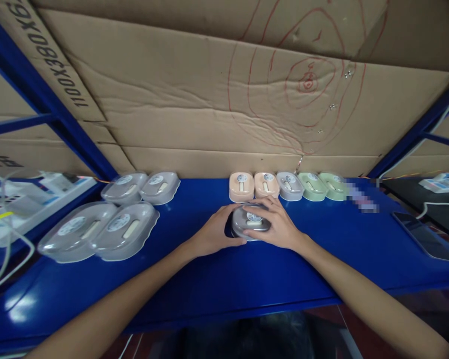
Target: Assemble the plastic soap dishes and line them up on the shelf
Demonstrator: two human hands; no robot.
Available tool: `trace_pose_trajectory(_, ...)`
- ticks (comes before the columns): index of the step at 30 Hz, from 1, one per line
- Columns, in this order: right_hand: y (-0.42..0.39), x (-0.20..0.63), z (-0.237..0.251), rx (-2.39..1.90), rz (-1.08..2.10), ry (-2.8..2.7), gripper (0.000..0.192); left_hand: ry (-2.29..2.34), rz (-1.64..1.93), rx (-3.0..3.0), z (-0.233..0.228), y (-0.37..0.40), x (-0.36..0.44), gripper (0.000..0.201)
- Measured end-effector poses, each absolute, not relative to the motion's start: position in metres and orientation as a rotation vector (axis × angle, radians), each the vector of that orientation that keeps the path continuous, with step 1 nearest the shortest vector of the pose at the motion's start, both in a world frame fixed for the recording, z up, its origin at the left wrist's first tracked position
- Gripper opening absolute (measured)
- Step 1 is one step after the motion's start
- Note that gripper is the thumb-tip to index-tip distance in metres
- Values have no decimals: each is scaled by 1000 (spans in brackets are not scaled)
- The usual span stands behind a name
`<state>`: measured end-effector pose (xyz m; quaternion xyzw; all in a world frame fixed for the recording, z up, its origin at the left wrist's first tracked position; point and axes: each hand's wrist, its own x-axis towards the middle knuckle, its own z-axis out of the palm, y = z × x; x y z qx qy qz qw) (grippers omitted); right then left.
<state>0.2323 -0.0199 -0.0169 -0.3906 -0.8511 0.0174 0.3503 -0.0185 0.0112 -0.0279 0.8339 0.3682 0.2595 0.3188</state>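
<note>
glossy blue shelf (217, 279), both hands, left hand (211, 234) and right hand (279, 227), clasping rounded grey plastic case (250, 223)

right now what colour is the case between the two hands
Grey, with a round white label on top; the head view shows the case held between both hands.

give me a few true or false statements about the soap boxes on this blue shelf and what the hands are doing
1. Both hands hold one grey soap box: the left hand on its left side, the right hand over its right. True.
2. The row of boxes at the back wall is all green. False: two are peach, one grey, two green.
3. Four grey boxes lie to the left of the hands. True.
4. The shelf is red. False: it is blue.
5. A phone lies flat at the far right. True.
</note>
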Motion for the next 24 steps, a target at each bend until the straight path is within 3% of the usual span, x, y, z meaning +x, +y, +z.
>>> trace_pose_trajectory(13, -22, 230, -25, -1002, 39, -2168, 56, 882, 623, 2370, -33, 6, -19, 107)
trace_pose_trajectory(17, -23, 230, -23, -1017, 243, -2054, 34, 850, 573, 2479, -31, 4, -20, 100)
trace_pose_trajectory(24, -11, 235, -35, -1075, 682, -1680, 28, 863, 571, 2604, -31, 5, -21, 104)
